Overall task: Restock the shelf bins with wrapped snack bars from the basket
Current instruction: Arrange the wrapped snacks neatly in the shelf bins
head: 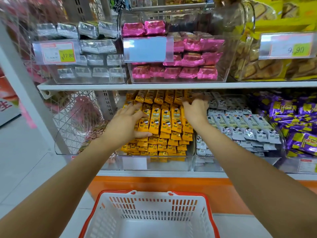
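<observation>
Price tag point(59, 53) at upper left, white wire mesh panel point(77, 109) below it, orange base panel point(154, 183), pale floor point(22, 152)

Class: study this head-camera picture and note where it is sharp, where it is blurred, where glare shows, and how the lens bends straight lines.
Head view, centre: the yellow bars are sharpest. Head view, upper shelf: the silver packs and the price tag smear with blur. Head view, top right: glare streaks the clear bin. Head view overall: the shelf edge bows slightly, a wide-angle effect.
</observation>
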A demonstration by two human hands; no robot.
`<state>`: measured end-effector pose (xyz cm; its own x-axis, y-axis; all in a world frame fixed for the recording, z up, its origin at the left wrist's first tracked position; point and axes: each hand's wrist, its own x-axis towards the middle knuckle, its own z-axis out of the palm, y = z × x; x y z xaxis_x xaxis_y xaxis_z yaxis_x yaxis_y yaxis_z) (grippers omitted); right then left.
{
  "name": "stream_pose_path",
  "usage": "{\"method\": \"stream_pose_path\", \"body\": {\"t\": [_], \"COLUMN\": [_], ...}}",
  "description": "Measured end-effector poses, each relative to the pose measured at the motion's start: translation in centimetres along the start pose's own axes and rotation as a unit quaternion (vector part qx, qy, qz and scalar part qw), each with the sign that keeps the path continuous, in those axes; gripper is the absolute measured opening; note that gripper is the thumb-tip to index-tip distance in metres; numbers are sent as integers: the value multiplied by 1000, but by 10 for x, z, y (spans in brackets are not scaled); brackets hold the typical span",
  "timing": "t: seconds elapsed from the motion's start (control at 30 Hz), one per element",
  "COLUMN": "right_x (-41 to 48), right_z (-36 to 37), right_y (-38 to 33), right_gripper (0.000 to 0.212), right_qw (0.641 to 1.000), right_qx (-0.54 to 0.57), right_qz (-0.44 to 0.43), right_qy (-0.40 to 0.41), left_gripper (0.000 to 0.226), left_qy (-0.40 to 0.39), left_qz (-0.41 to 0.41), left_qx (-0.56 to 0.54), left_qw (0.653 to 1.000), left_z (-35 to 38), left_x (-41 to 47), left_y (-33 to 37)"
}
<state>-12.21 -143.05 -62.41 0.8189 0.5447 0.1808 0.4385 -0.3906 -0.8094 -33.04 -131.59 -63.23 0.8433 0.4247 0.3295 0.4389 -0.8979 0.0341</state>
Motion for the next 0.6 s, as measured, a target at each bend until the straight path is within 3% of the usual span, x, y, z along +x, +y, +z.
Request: {"method": "stream_pose_path", "body": {"t": [0.13, 0.23, 0.33, 0.47, 0.6], "right_x": [18, 28, 37, 41, 37], "right_z": [0, 0, 3, 5, 14], "right_y": [-4, -12, -17, -25, -35], "right_gripper": [42, 35, 31, 31, 34], "right_qw": [999, 996, 991, 979, 979], "right_qx": [-29, -84, -133, -199, -193], "right_qz": [-6, -24, 2, 24, 33], "right_qy": [-11, -3, -7, -31, -59], "left_gripper": [94, 75, 50, 73, 79], "left_qy": [-52, 23, 109, 30, -14], "left_qz": [-26, -84, -221, -355, -373], "left_qx": [-33, -203, -339, -488, -546], "left_qw": [998, 975, 908, 797, 751], "left_z": [-9, -17, -20, -9, 13], "left_x": [4, 2, 11, 36, 55], "left_y": [8, 14, 4, -32, -57]}}
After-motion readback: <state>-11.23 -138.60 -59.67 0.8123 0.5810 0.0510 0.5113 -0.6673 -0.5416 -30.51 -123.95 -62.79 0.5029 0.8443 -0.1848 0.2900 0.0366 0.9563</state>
